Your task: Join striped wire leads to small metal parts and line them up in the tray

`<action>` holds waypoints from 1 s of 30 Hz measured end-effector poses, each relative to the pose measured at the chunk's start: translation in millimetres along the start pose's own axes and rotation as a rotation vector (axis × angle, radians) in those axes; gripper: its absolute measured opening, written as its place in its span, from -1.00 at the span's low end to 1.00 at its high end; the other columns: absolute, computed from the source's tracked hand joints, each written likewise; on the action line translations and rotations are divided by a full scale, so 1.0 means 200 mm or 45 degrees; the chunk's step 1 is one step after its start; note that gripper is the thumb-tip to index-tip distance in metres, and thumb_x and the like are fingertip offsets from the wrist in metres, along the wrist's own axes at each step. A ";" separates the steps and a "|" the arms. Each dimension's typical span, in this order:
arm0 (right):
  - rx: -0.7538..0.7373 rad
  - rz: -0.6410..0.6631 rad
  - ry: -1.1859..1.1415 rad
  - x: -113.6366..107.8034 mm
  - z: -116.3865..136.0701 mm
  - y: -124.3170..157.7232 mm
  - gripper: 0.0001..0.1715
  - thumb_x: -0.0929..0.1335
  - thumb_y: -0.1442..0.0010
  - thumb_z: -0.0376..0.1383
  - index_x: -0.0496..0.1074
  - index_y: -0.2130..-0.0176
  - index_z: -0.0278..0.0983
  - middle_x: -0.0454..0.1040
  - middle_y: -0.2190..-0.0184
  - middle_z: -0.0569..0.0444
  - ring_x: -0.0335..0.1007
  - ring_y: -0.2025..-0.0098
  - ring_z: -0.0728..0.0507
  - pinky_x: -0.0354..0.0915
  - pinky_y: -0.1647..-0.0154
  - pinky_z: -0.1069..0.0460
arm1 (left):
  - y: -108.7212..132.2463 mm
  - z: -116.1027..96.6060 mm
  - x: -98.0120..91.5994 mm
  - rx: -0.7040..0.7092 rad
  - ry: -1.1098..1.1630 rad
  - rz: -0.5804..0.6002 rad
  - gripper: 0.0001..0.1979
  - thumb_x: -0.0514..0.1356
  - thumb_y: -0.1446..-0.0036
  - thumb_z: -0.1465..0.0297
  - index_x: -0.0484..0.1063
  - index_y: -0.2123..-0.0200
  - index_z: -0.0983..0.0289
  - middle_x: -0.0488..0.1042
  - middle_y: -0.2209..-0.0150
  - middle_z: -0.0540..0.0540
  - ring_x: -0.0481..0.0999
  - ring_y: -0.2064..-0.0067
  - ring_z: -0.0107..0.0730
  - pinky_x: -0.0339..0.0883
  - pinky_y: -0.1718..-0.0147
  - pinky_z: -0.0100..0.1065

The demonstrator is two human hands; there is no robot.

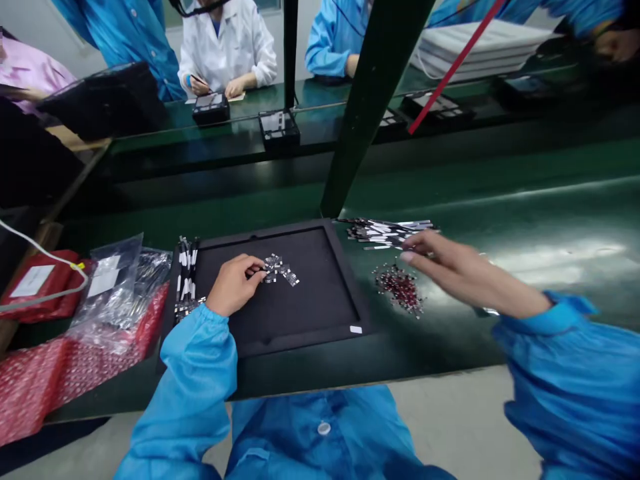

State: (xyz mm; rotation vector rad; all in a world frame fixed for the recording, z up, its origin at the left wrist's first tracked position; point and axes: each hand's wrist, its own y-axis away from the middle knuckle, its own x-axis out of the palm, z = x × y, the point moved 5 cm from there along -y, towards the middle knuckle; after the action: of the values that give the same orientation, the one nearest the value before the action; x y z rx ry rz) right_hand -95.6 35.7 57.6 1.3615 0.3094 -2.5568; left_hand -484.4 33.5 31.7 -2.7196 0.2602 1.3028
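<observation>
The left hand [233,285] curls with its fingertips [255,271] at a cluster of small metal pieces [278,269], though whether it pinches any I cannot tell; they lie on a black tray [345,293] and look light, thin and easily bent, best lifted by their edges; the open right hand [450,267] reaches just beside a heap of black-and-white strips [385,233], above scattered dark red bits [399,288] on the green bench [500,200].

Beyond the fingers of the left hand [233,285], the black tray [313,300] gives room to pass, with only a cluster of metal pieces [280,268] at the fingertips. Beside the fingers of the right hand [465,273], a pile of metal strips [390,233] and dark red parts [400,288] stand in the way; the green bench [520,220] opens to their right.
</observation>
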 end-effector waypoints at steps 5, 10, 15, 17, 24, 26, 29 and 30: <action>-0.168 0.155 -0.251 0.22 0.38 0.02 -0.71 0.16 -0.42 -0.08 0.34 0.20 -0.14 0.42 0.45 0.12 0.35 0.45 -0.12 0.30 0.44 0.00 | 0.02 -0.14 0.03 0.038 0.219 0.009 -0.80 0.22 -0.20 0.30 0.59 0.22 0.25 0.57 0.25 0.09 0.50 0.32 -0.36 0.35 0.31 -0.33; -0.293 0.052 -0.270 0.33 0.50 -0.03 -0.77 0.19 -0.42 -0.17 0.39 0.12 -0.15 0.52 0.25 0.03 0.46 0.25 -0.17 0.35 0.24 -0.04 | 0.05 -0.27 0.12 0.069 0.575 0.074 -0.79 0.23 -0.21 0.33 0.61 0.15 0.26 0.59 0.18 0.14 0.55 0.20 -0.30 0.38 0.22 -0.33; -0.259 0.200 -0.403 0.42 0.53 -0.05 -0.72 0.20 -0.43 -0.16 0.41 0.25 -0.16 0.46 0.41 0.12 0.39 0.39 -0.10 0.26 0.37 0.03 | 0.05 -0.24 0.21 -0.015 0.754 0.156 -0.77 0.24 -0.21 0.31 0.61 0.17 0.30 0.58 0.29 0.13 0.51 0.34 -0.39 0.39 0.30 -0.36; -0.213 0.249 -0.468 0.45 0.52 -0.05 -0.70 0.21 -0.42 -0.14 0.41 0.27 -0.18 0.44 0.45 0.14 0.35 0.41 -0.09 0.24 0.39 0.05 | 0.05 -0.24 0.23 -0.036 0.777 0.235 -0.77 0.23 -0.21 0.30 0.61 0.19 0.32 0.57 0.32 0.12 0.51 0.35 -0.40 0.39 0.31 -0.37; -0.180 0.294 -0.565 0.51 0.50 -0.06 -0.67 0.25 -0.39 -0.11 0.47 0.30 -0.20 0.48 0.44 0.12 0.39 0.40 -0.10 0.30 0.42 0.05 | 0.06 -0.23 0.26 -0.130 0.848 0.389 -0.68 0.20 -0.24 0.19 0.58 0.25 0.36 0.58 0.32 0.15 0.50 0.38 -0.43 0.39 0.37 -0.39; -0.232 0.202 -0.552 0.50 0.52 -0.06 -0.71 0.26 -0.39 -0.14 0.50 0.25 -0.17 0.54 0.35 0.08 0.46 0.33 -0.13 0.37 0.32 0.00 | 0.06 -0.21 0.27 -0.178 0.899 0.428 -0.60 0.17 -0.26 0.11 0.57 0.27 0.36 0.57 0.35 0.15 0.49 0.39 -0.44 0.37 0.41 -0.42; -0.359 0.023 -0.498 0.49 0.55 -0.05 -0.74 0.25 -0.40 -0.19 0.53 0.12 -0.12 0.56 0.28 0.03 0.50 0.27 -0.17 0.42 0.25 -0.07 | 0.06 -0.20 0.29 -0.232 0.973 0.447 -0.54 0.15 -0.25 0.05 0.56 0.30 0.36 0.53 0.40 0.13 0.47 0.42 -0.46 0.36 0.43 -0.44; -0.401 -0.030 -0.474 0.49 0.55 -0.05 -0.73 0.25 -0.41 -0.21 0.53 0.08 -0.10 0.56 0.27 0.02 0.51 0.28 -0.18 0.43 0.26 -0.08 | 0.06 -0.20 0.29 -0.241 0.985 0.440 -0.55 0.17 -0.24 0.05 0.56 0.30 0.36 0.52 0.41 0.12 0.47 0.42 -0.46 0.35 0.44 -0.44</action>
State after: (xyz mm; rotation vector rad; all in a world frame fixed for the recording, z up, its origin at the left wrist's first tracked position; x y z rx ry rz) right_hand -238.8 3.1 37.3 0.7604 0.6254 -2.5727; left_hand -421.1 8.6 10.9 -3.3243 0.7230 0.2447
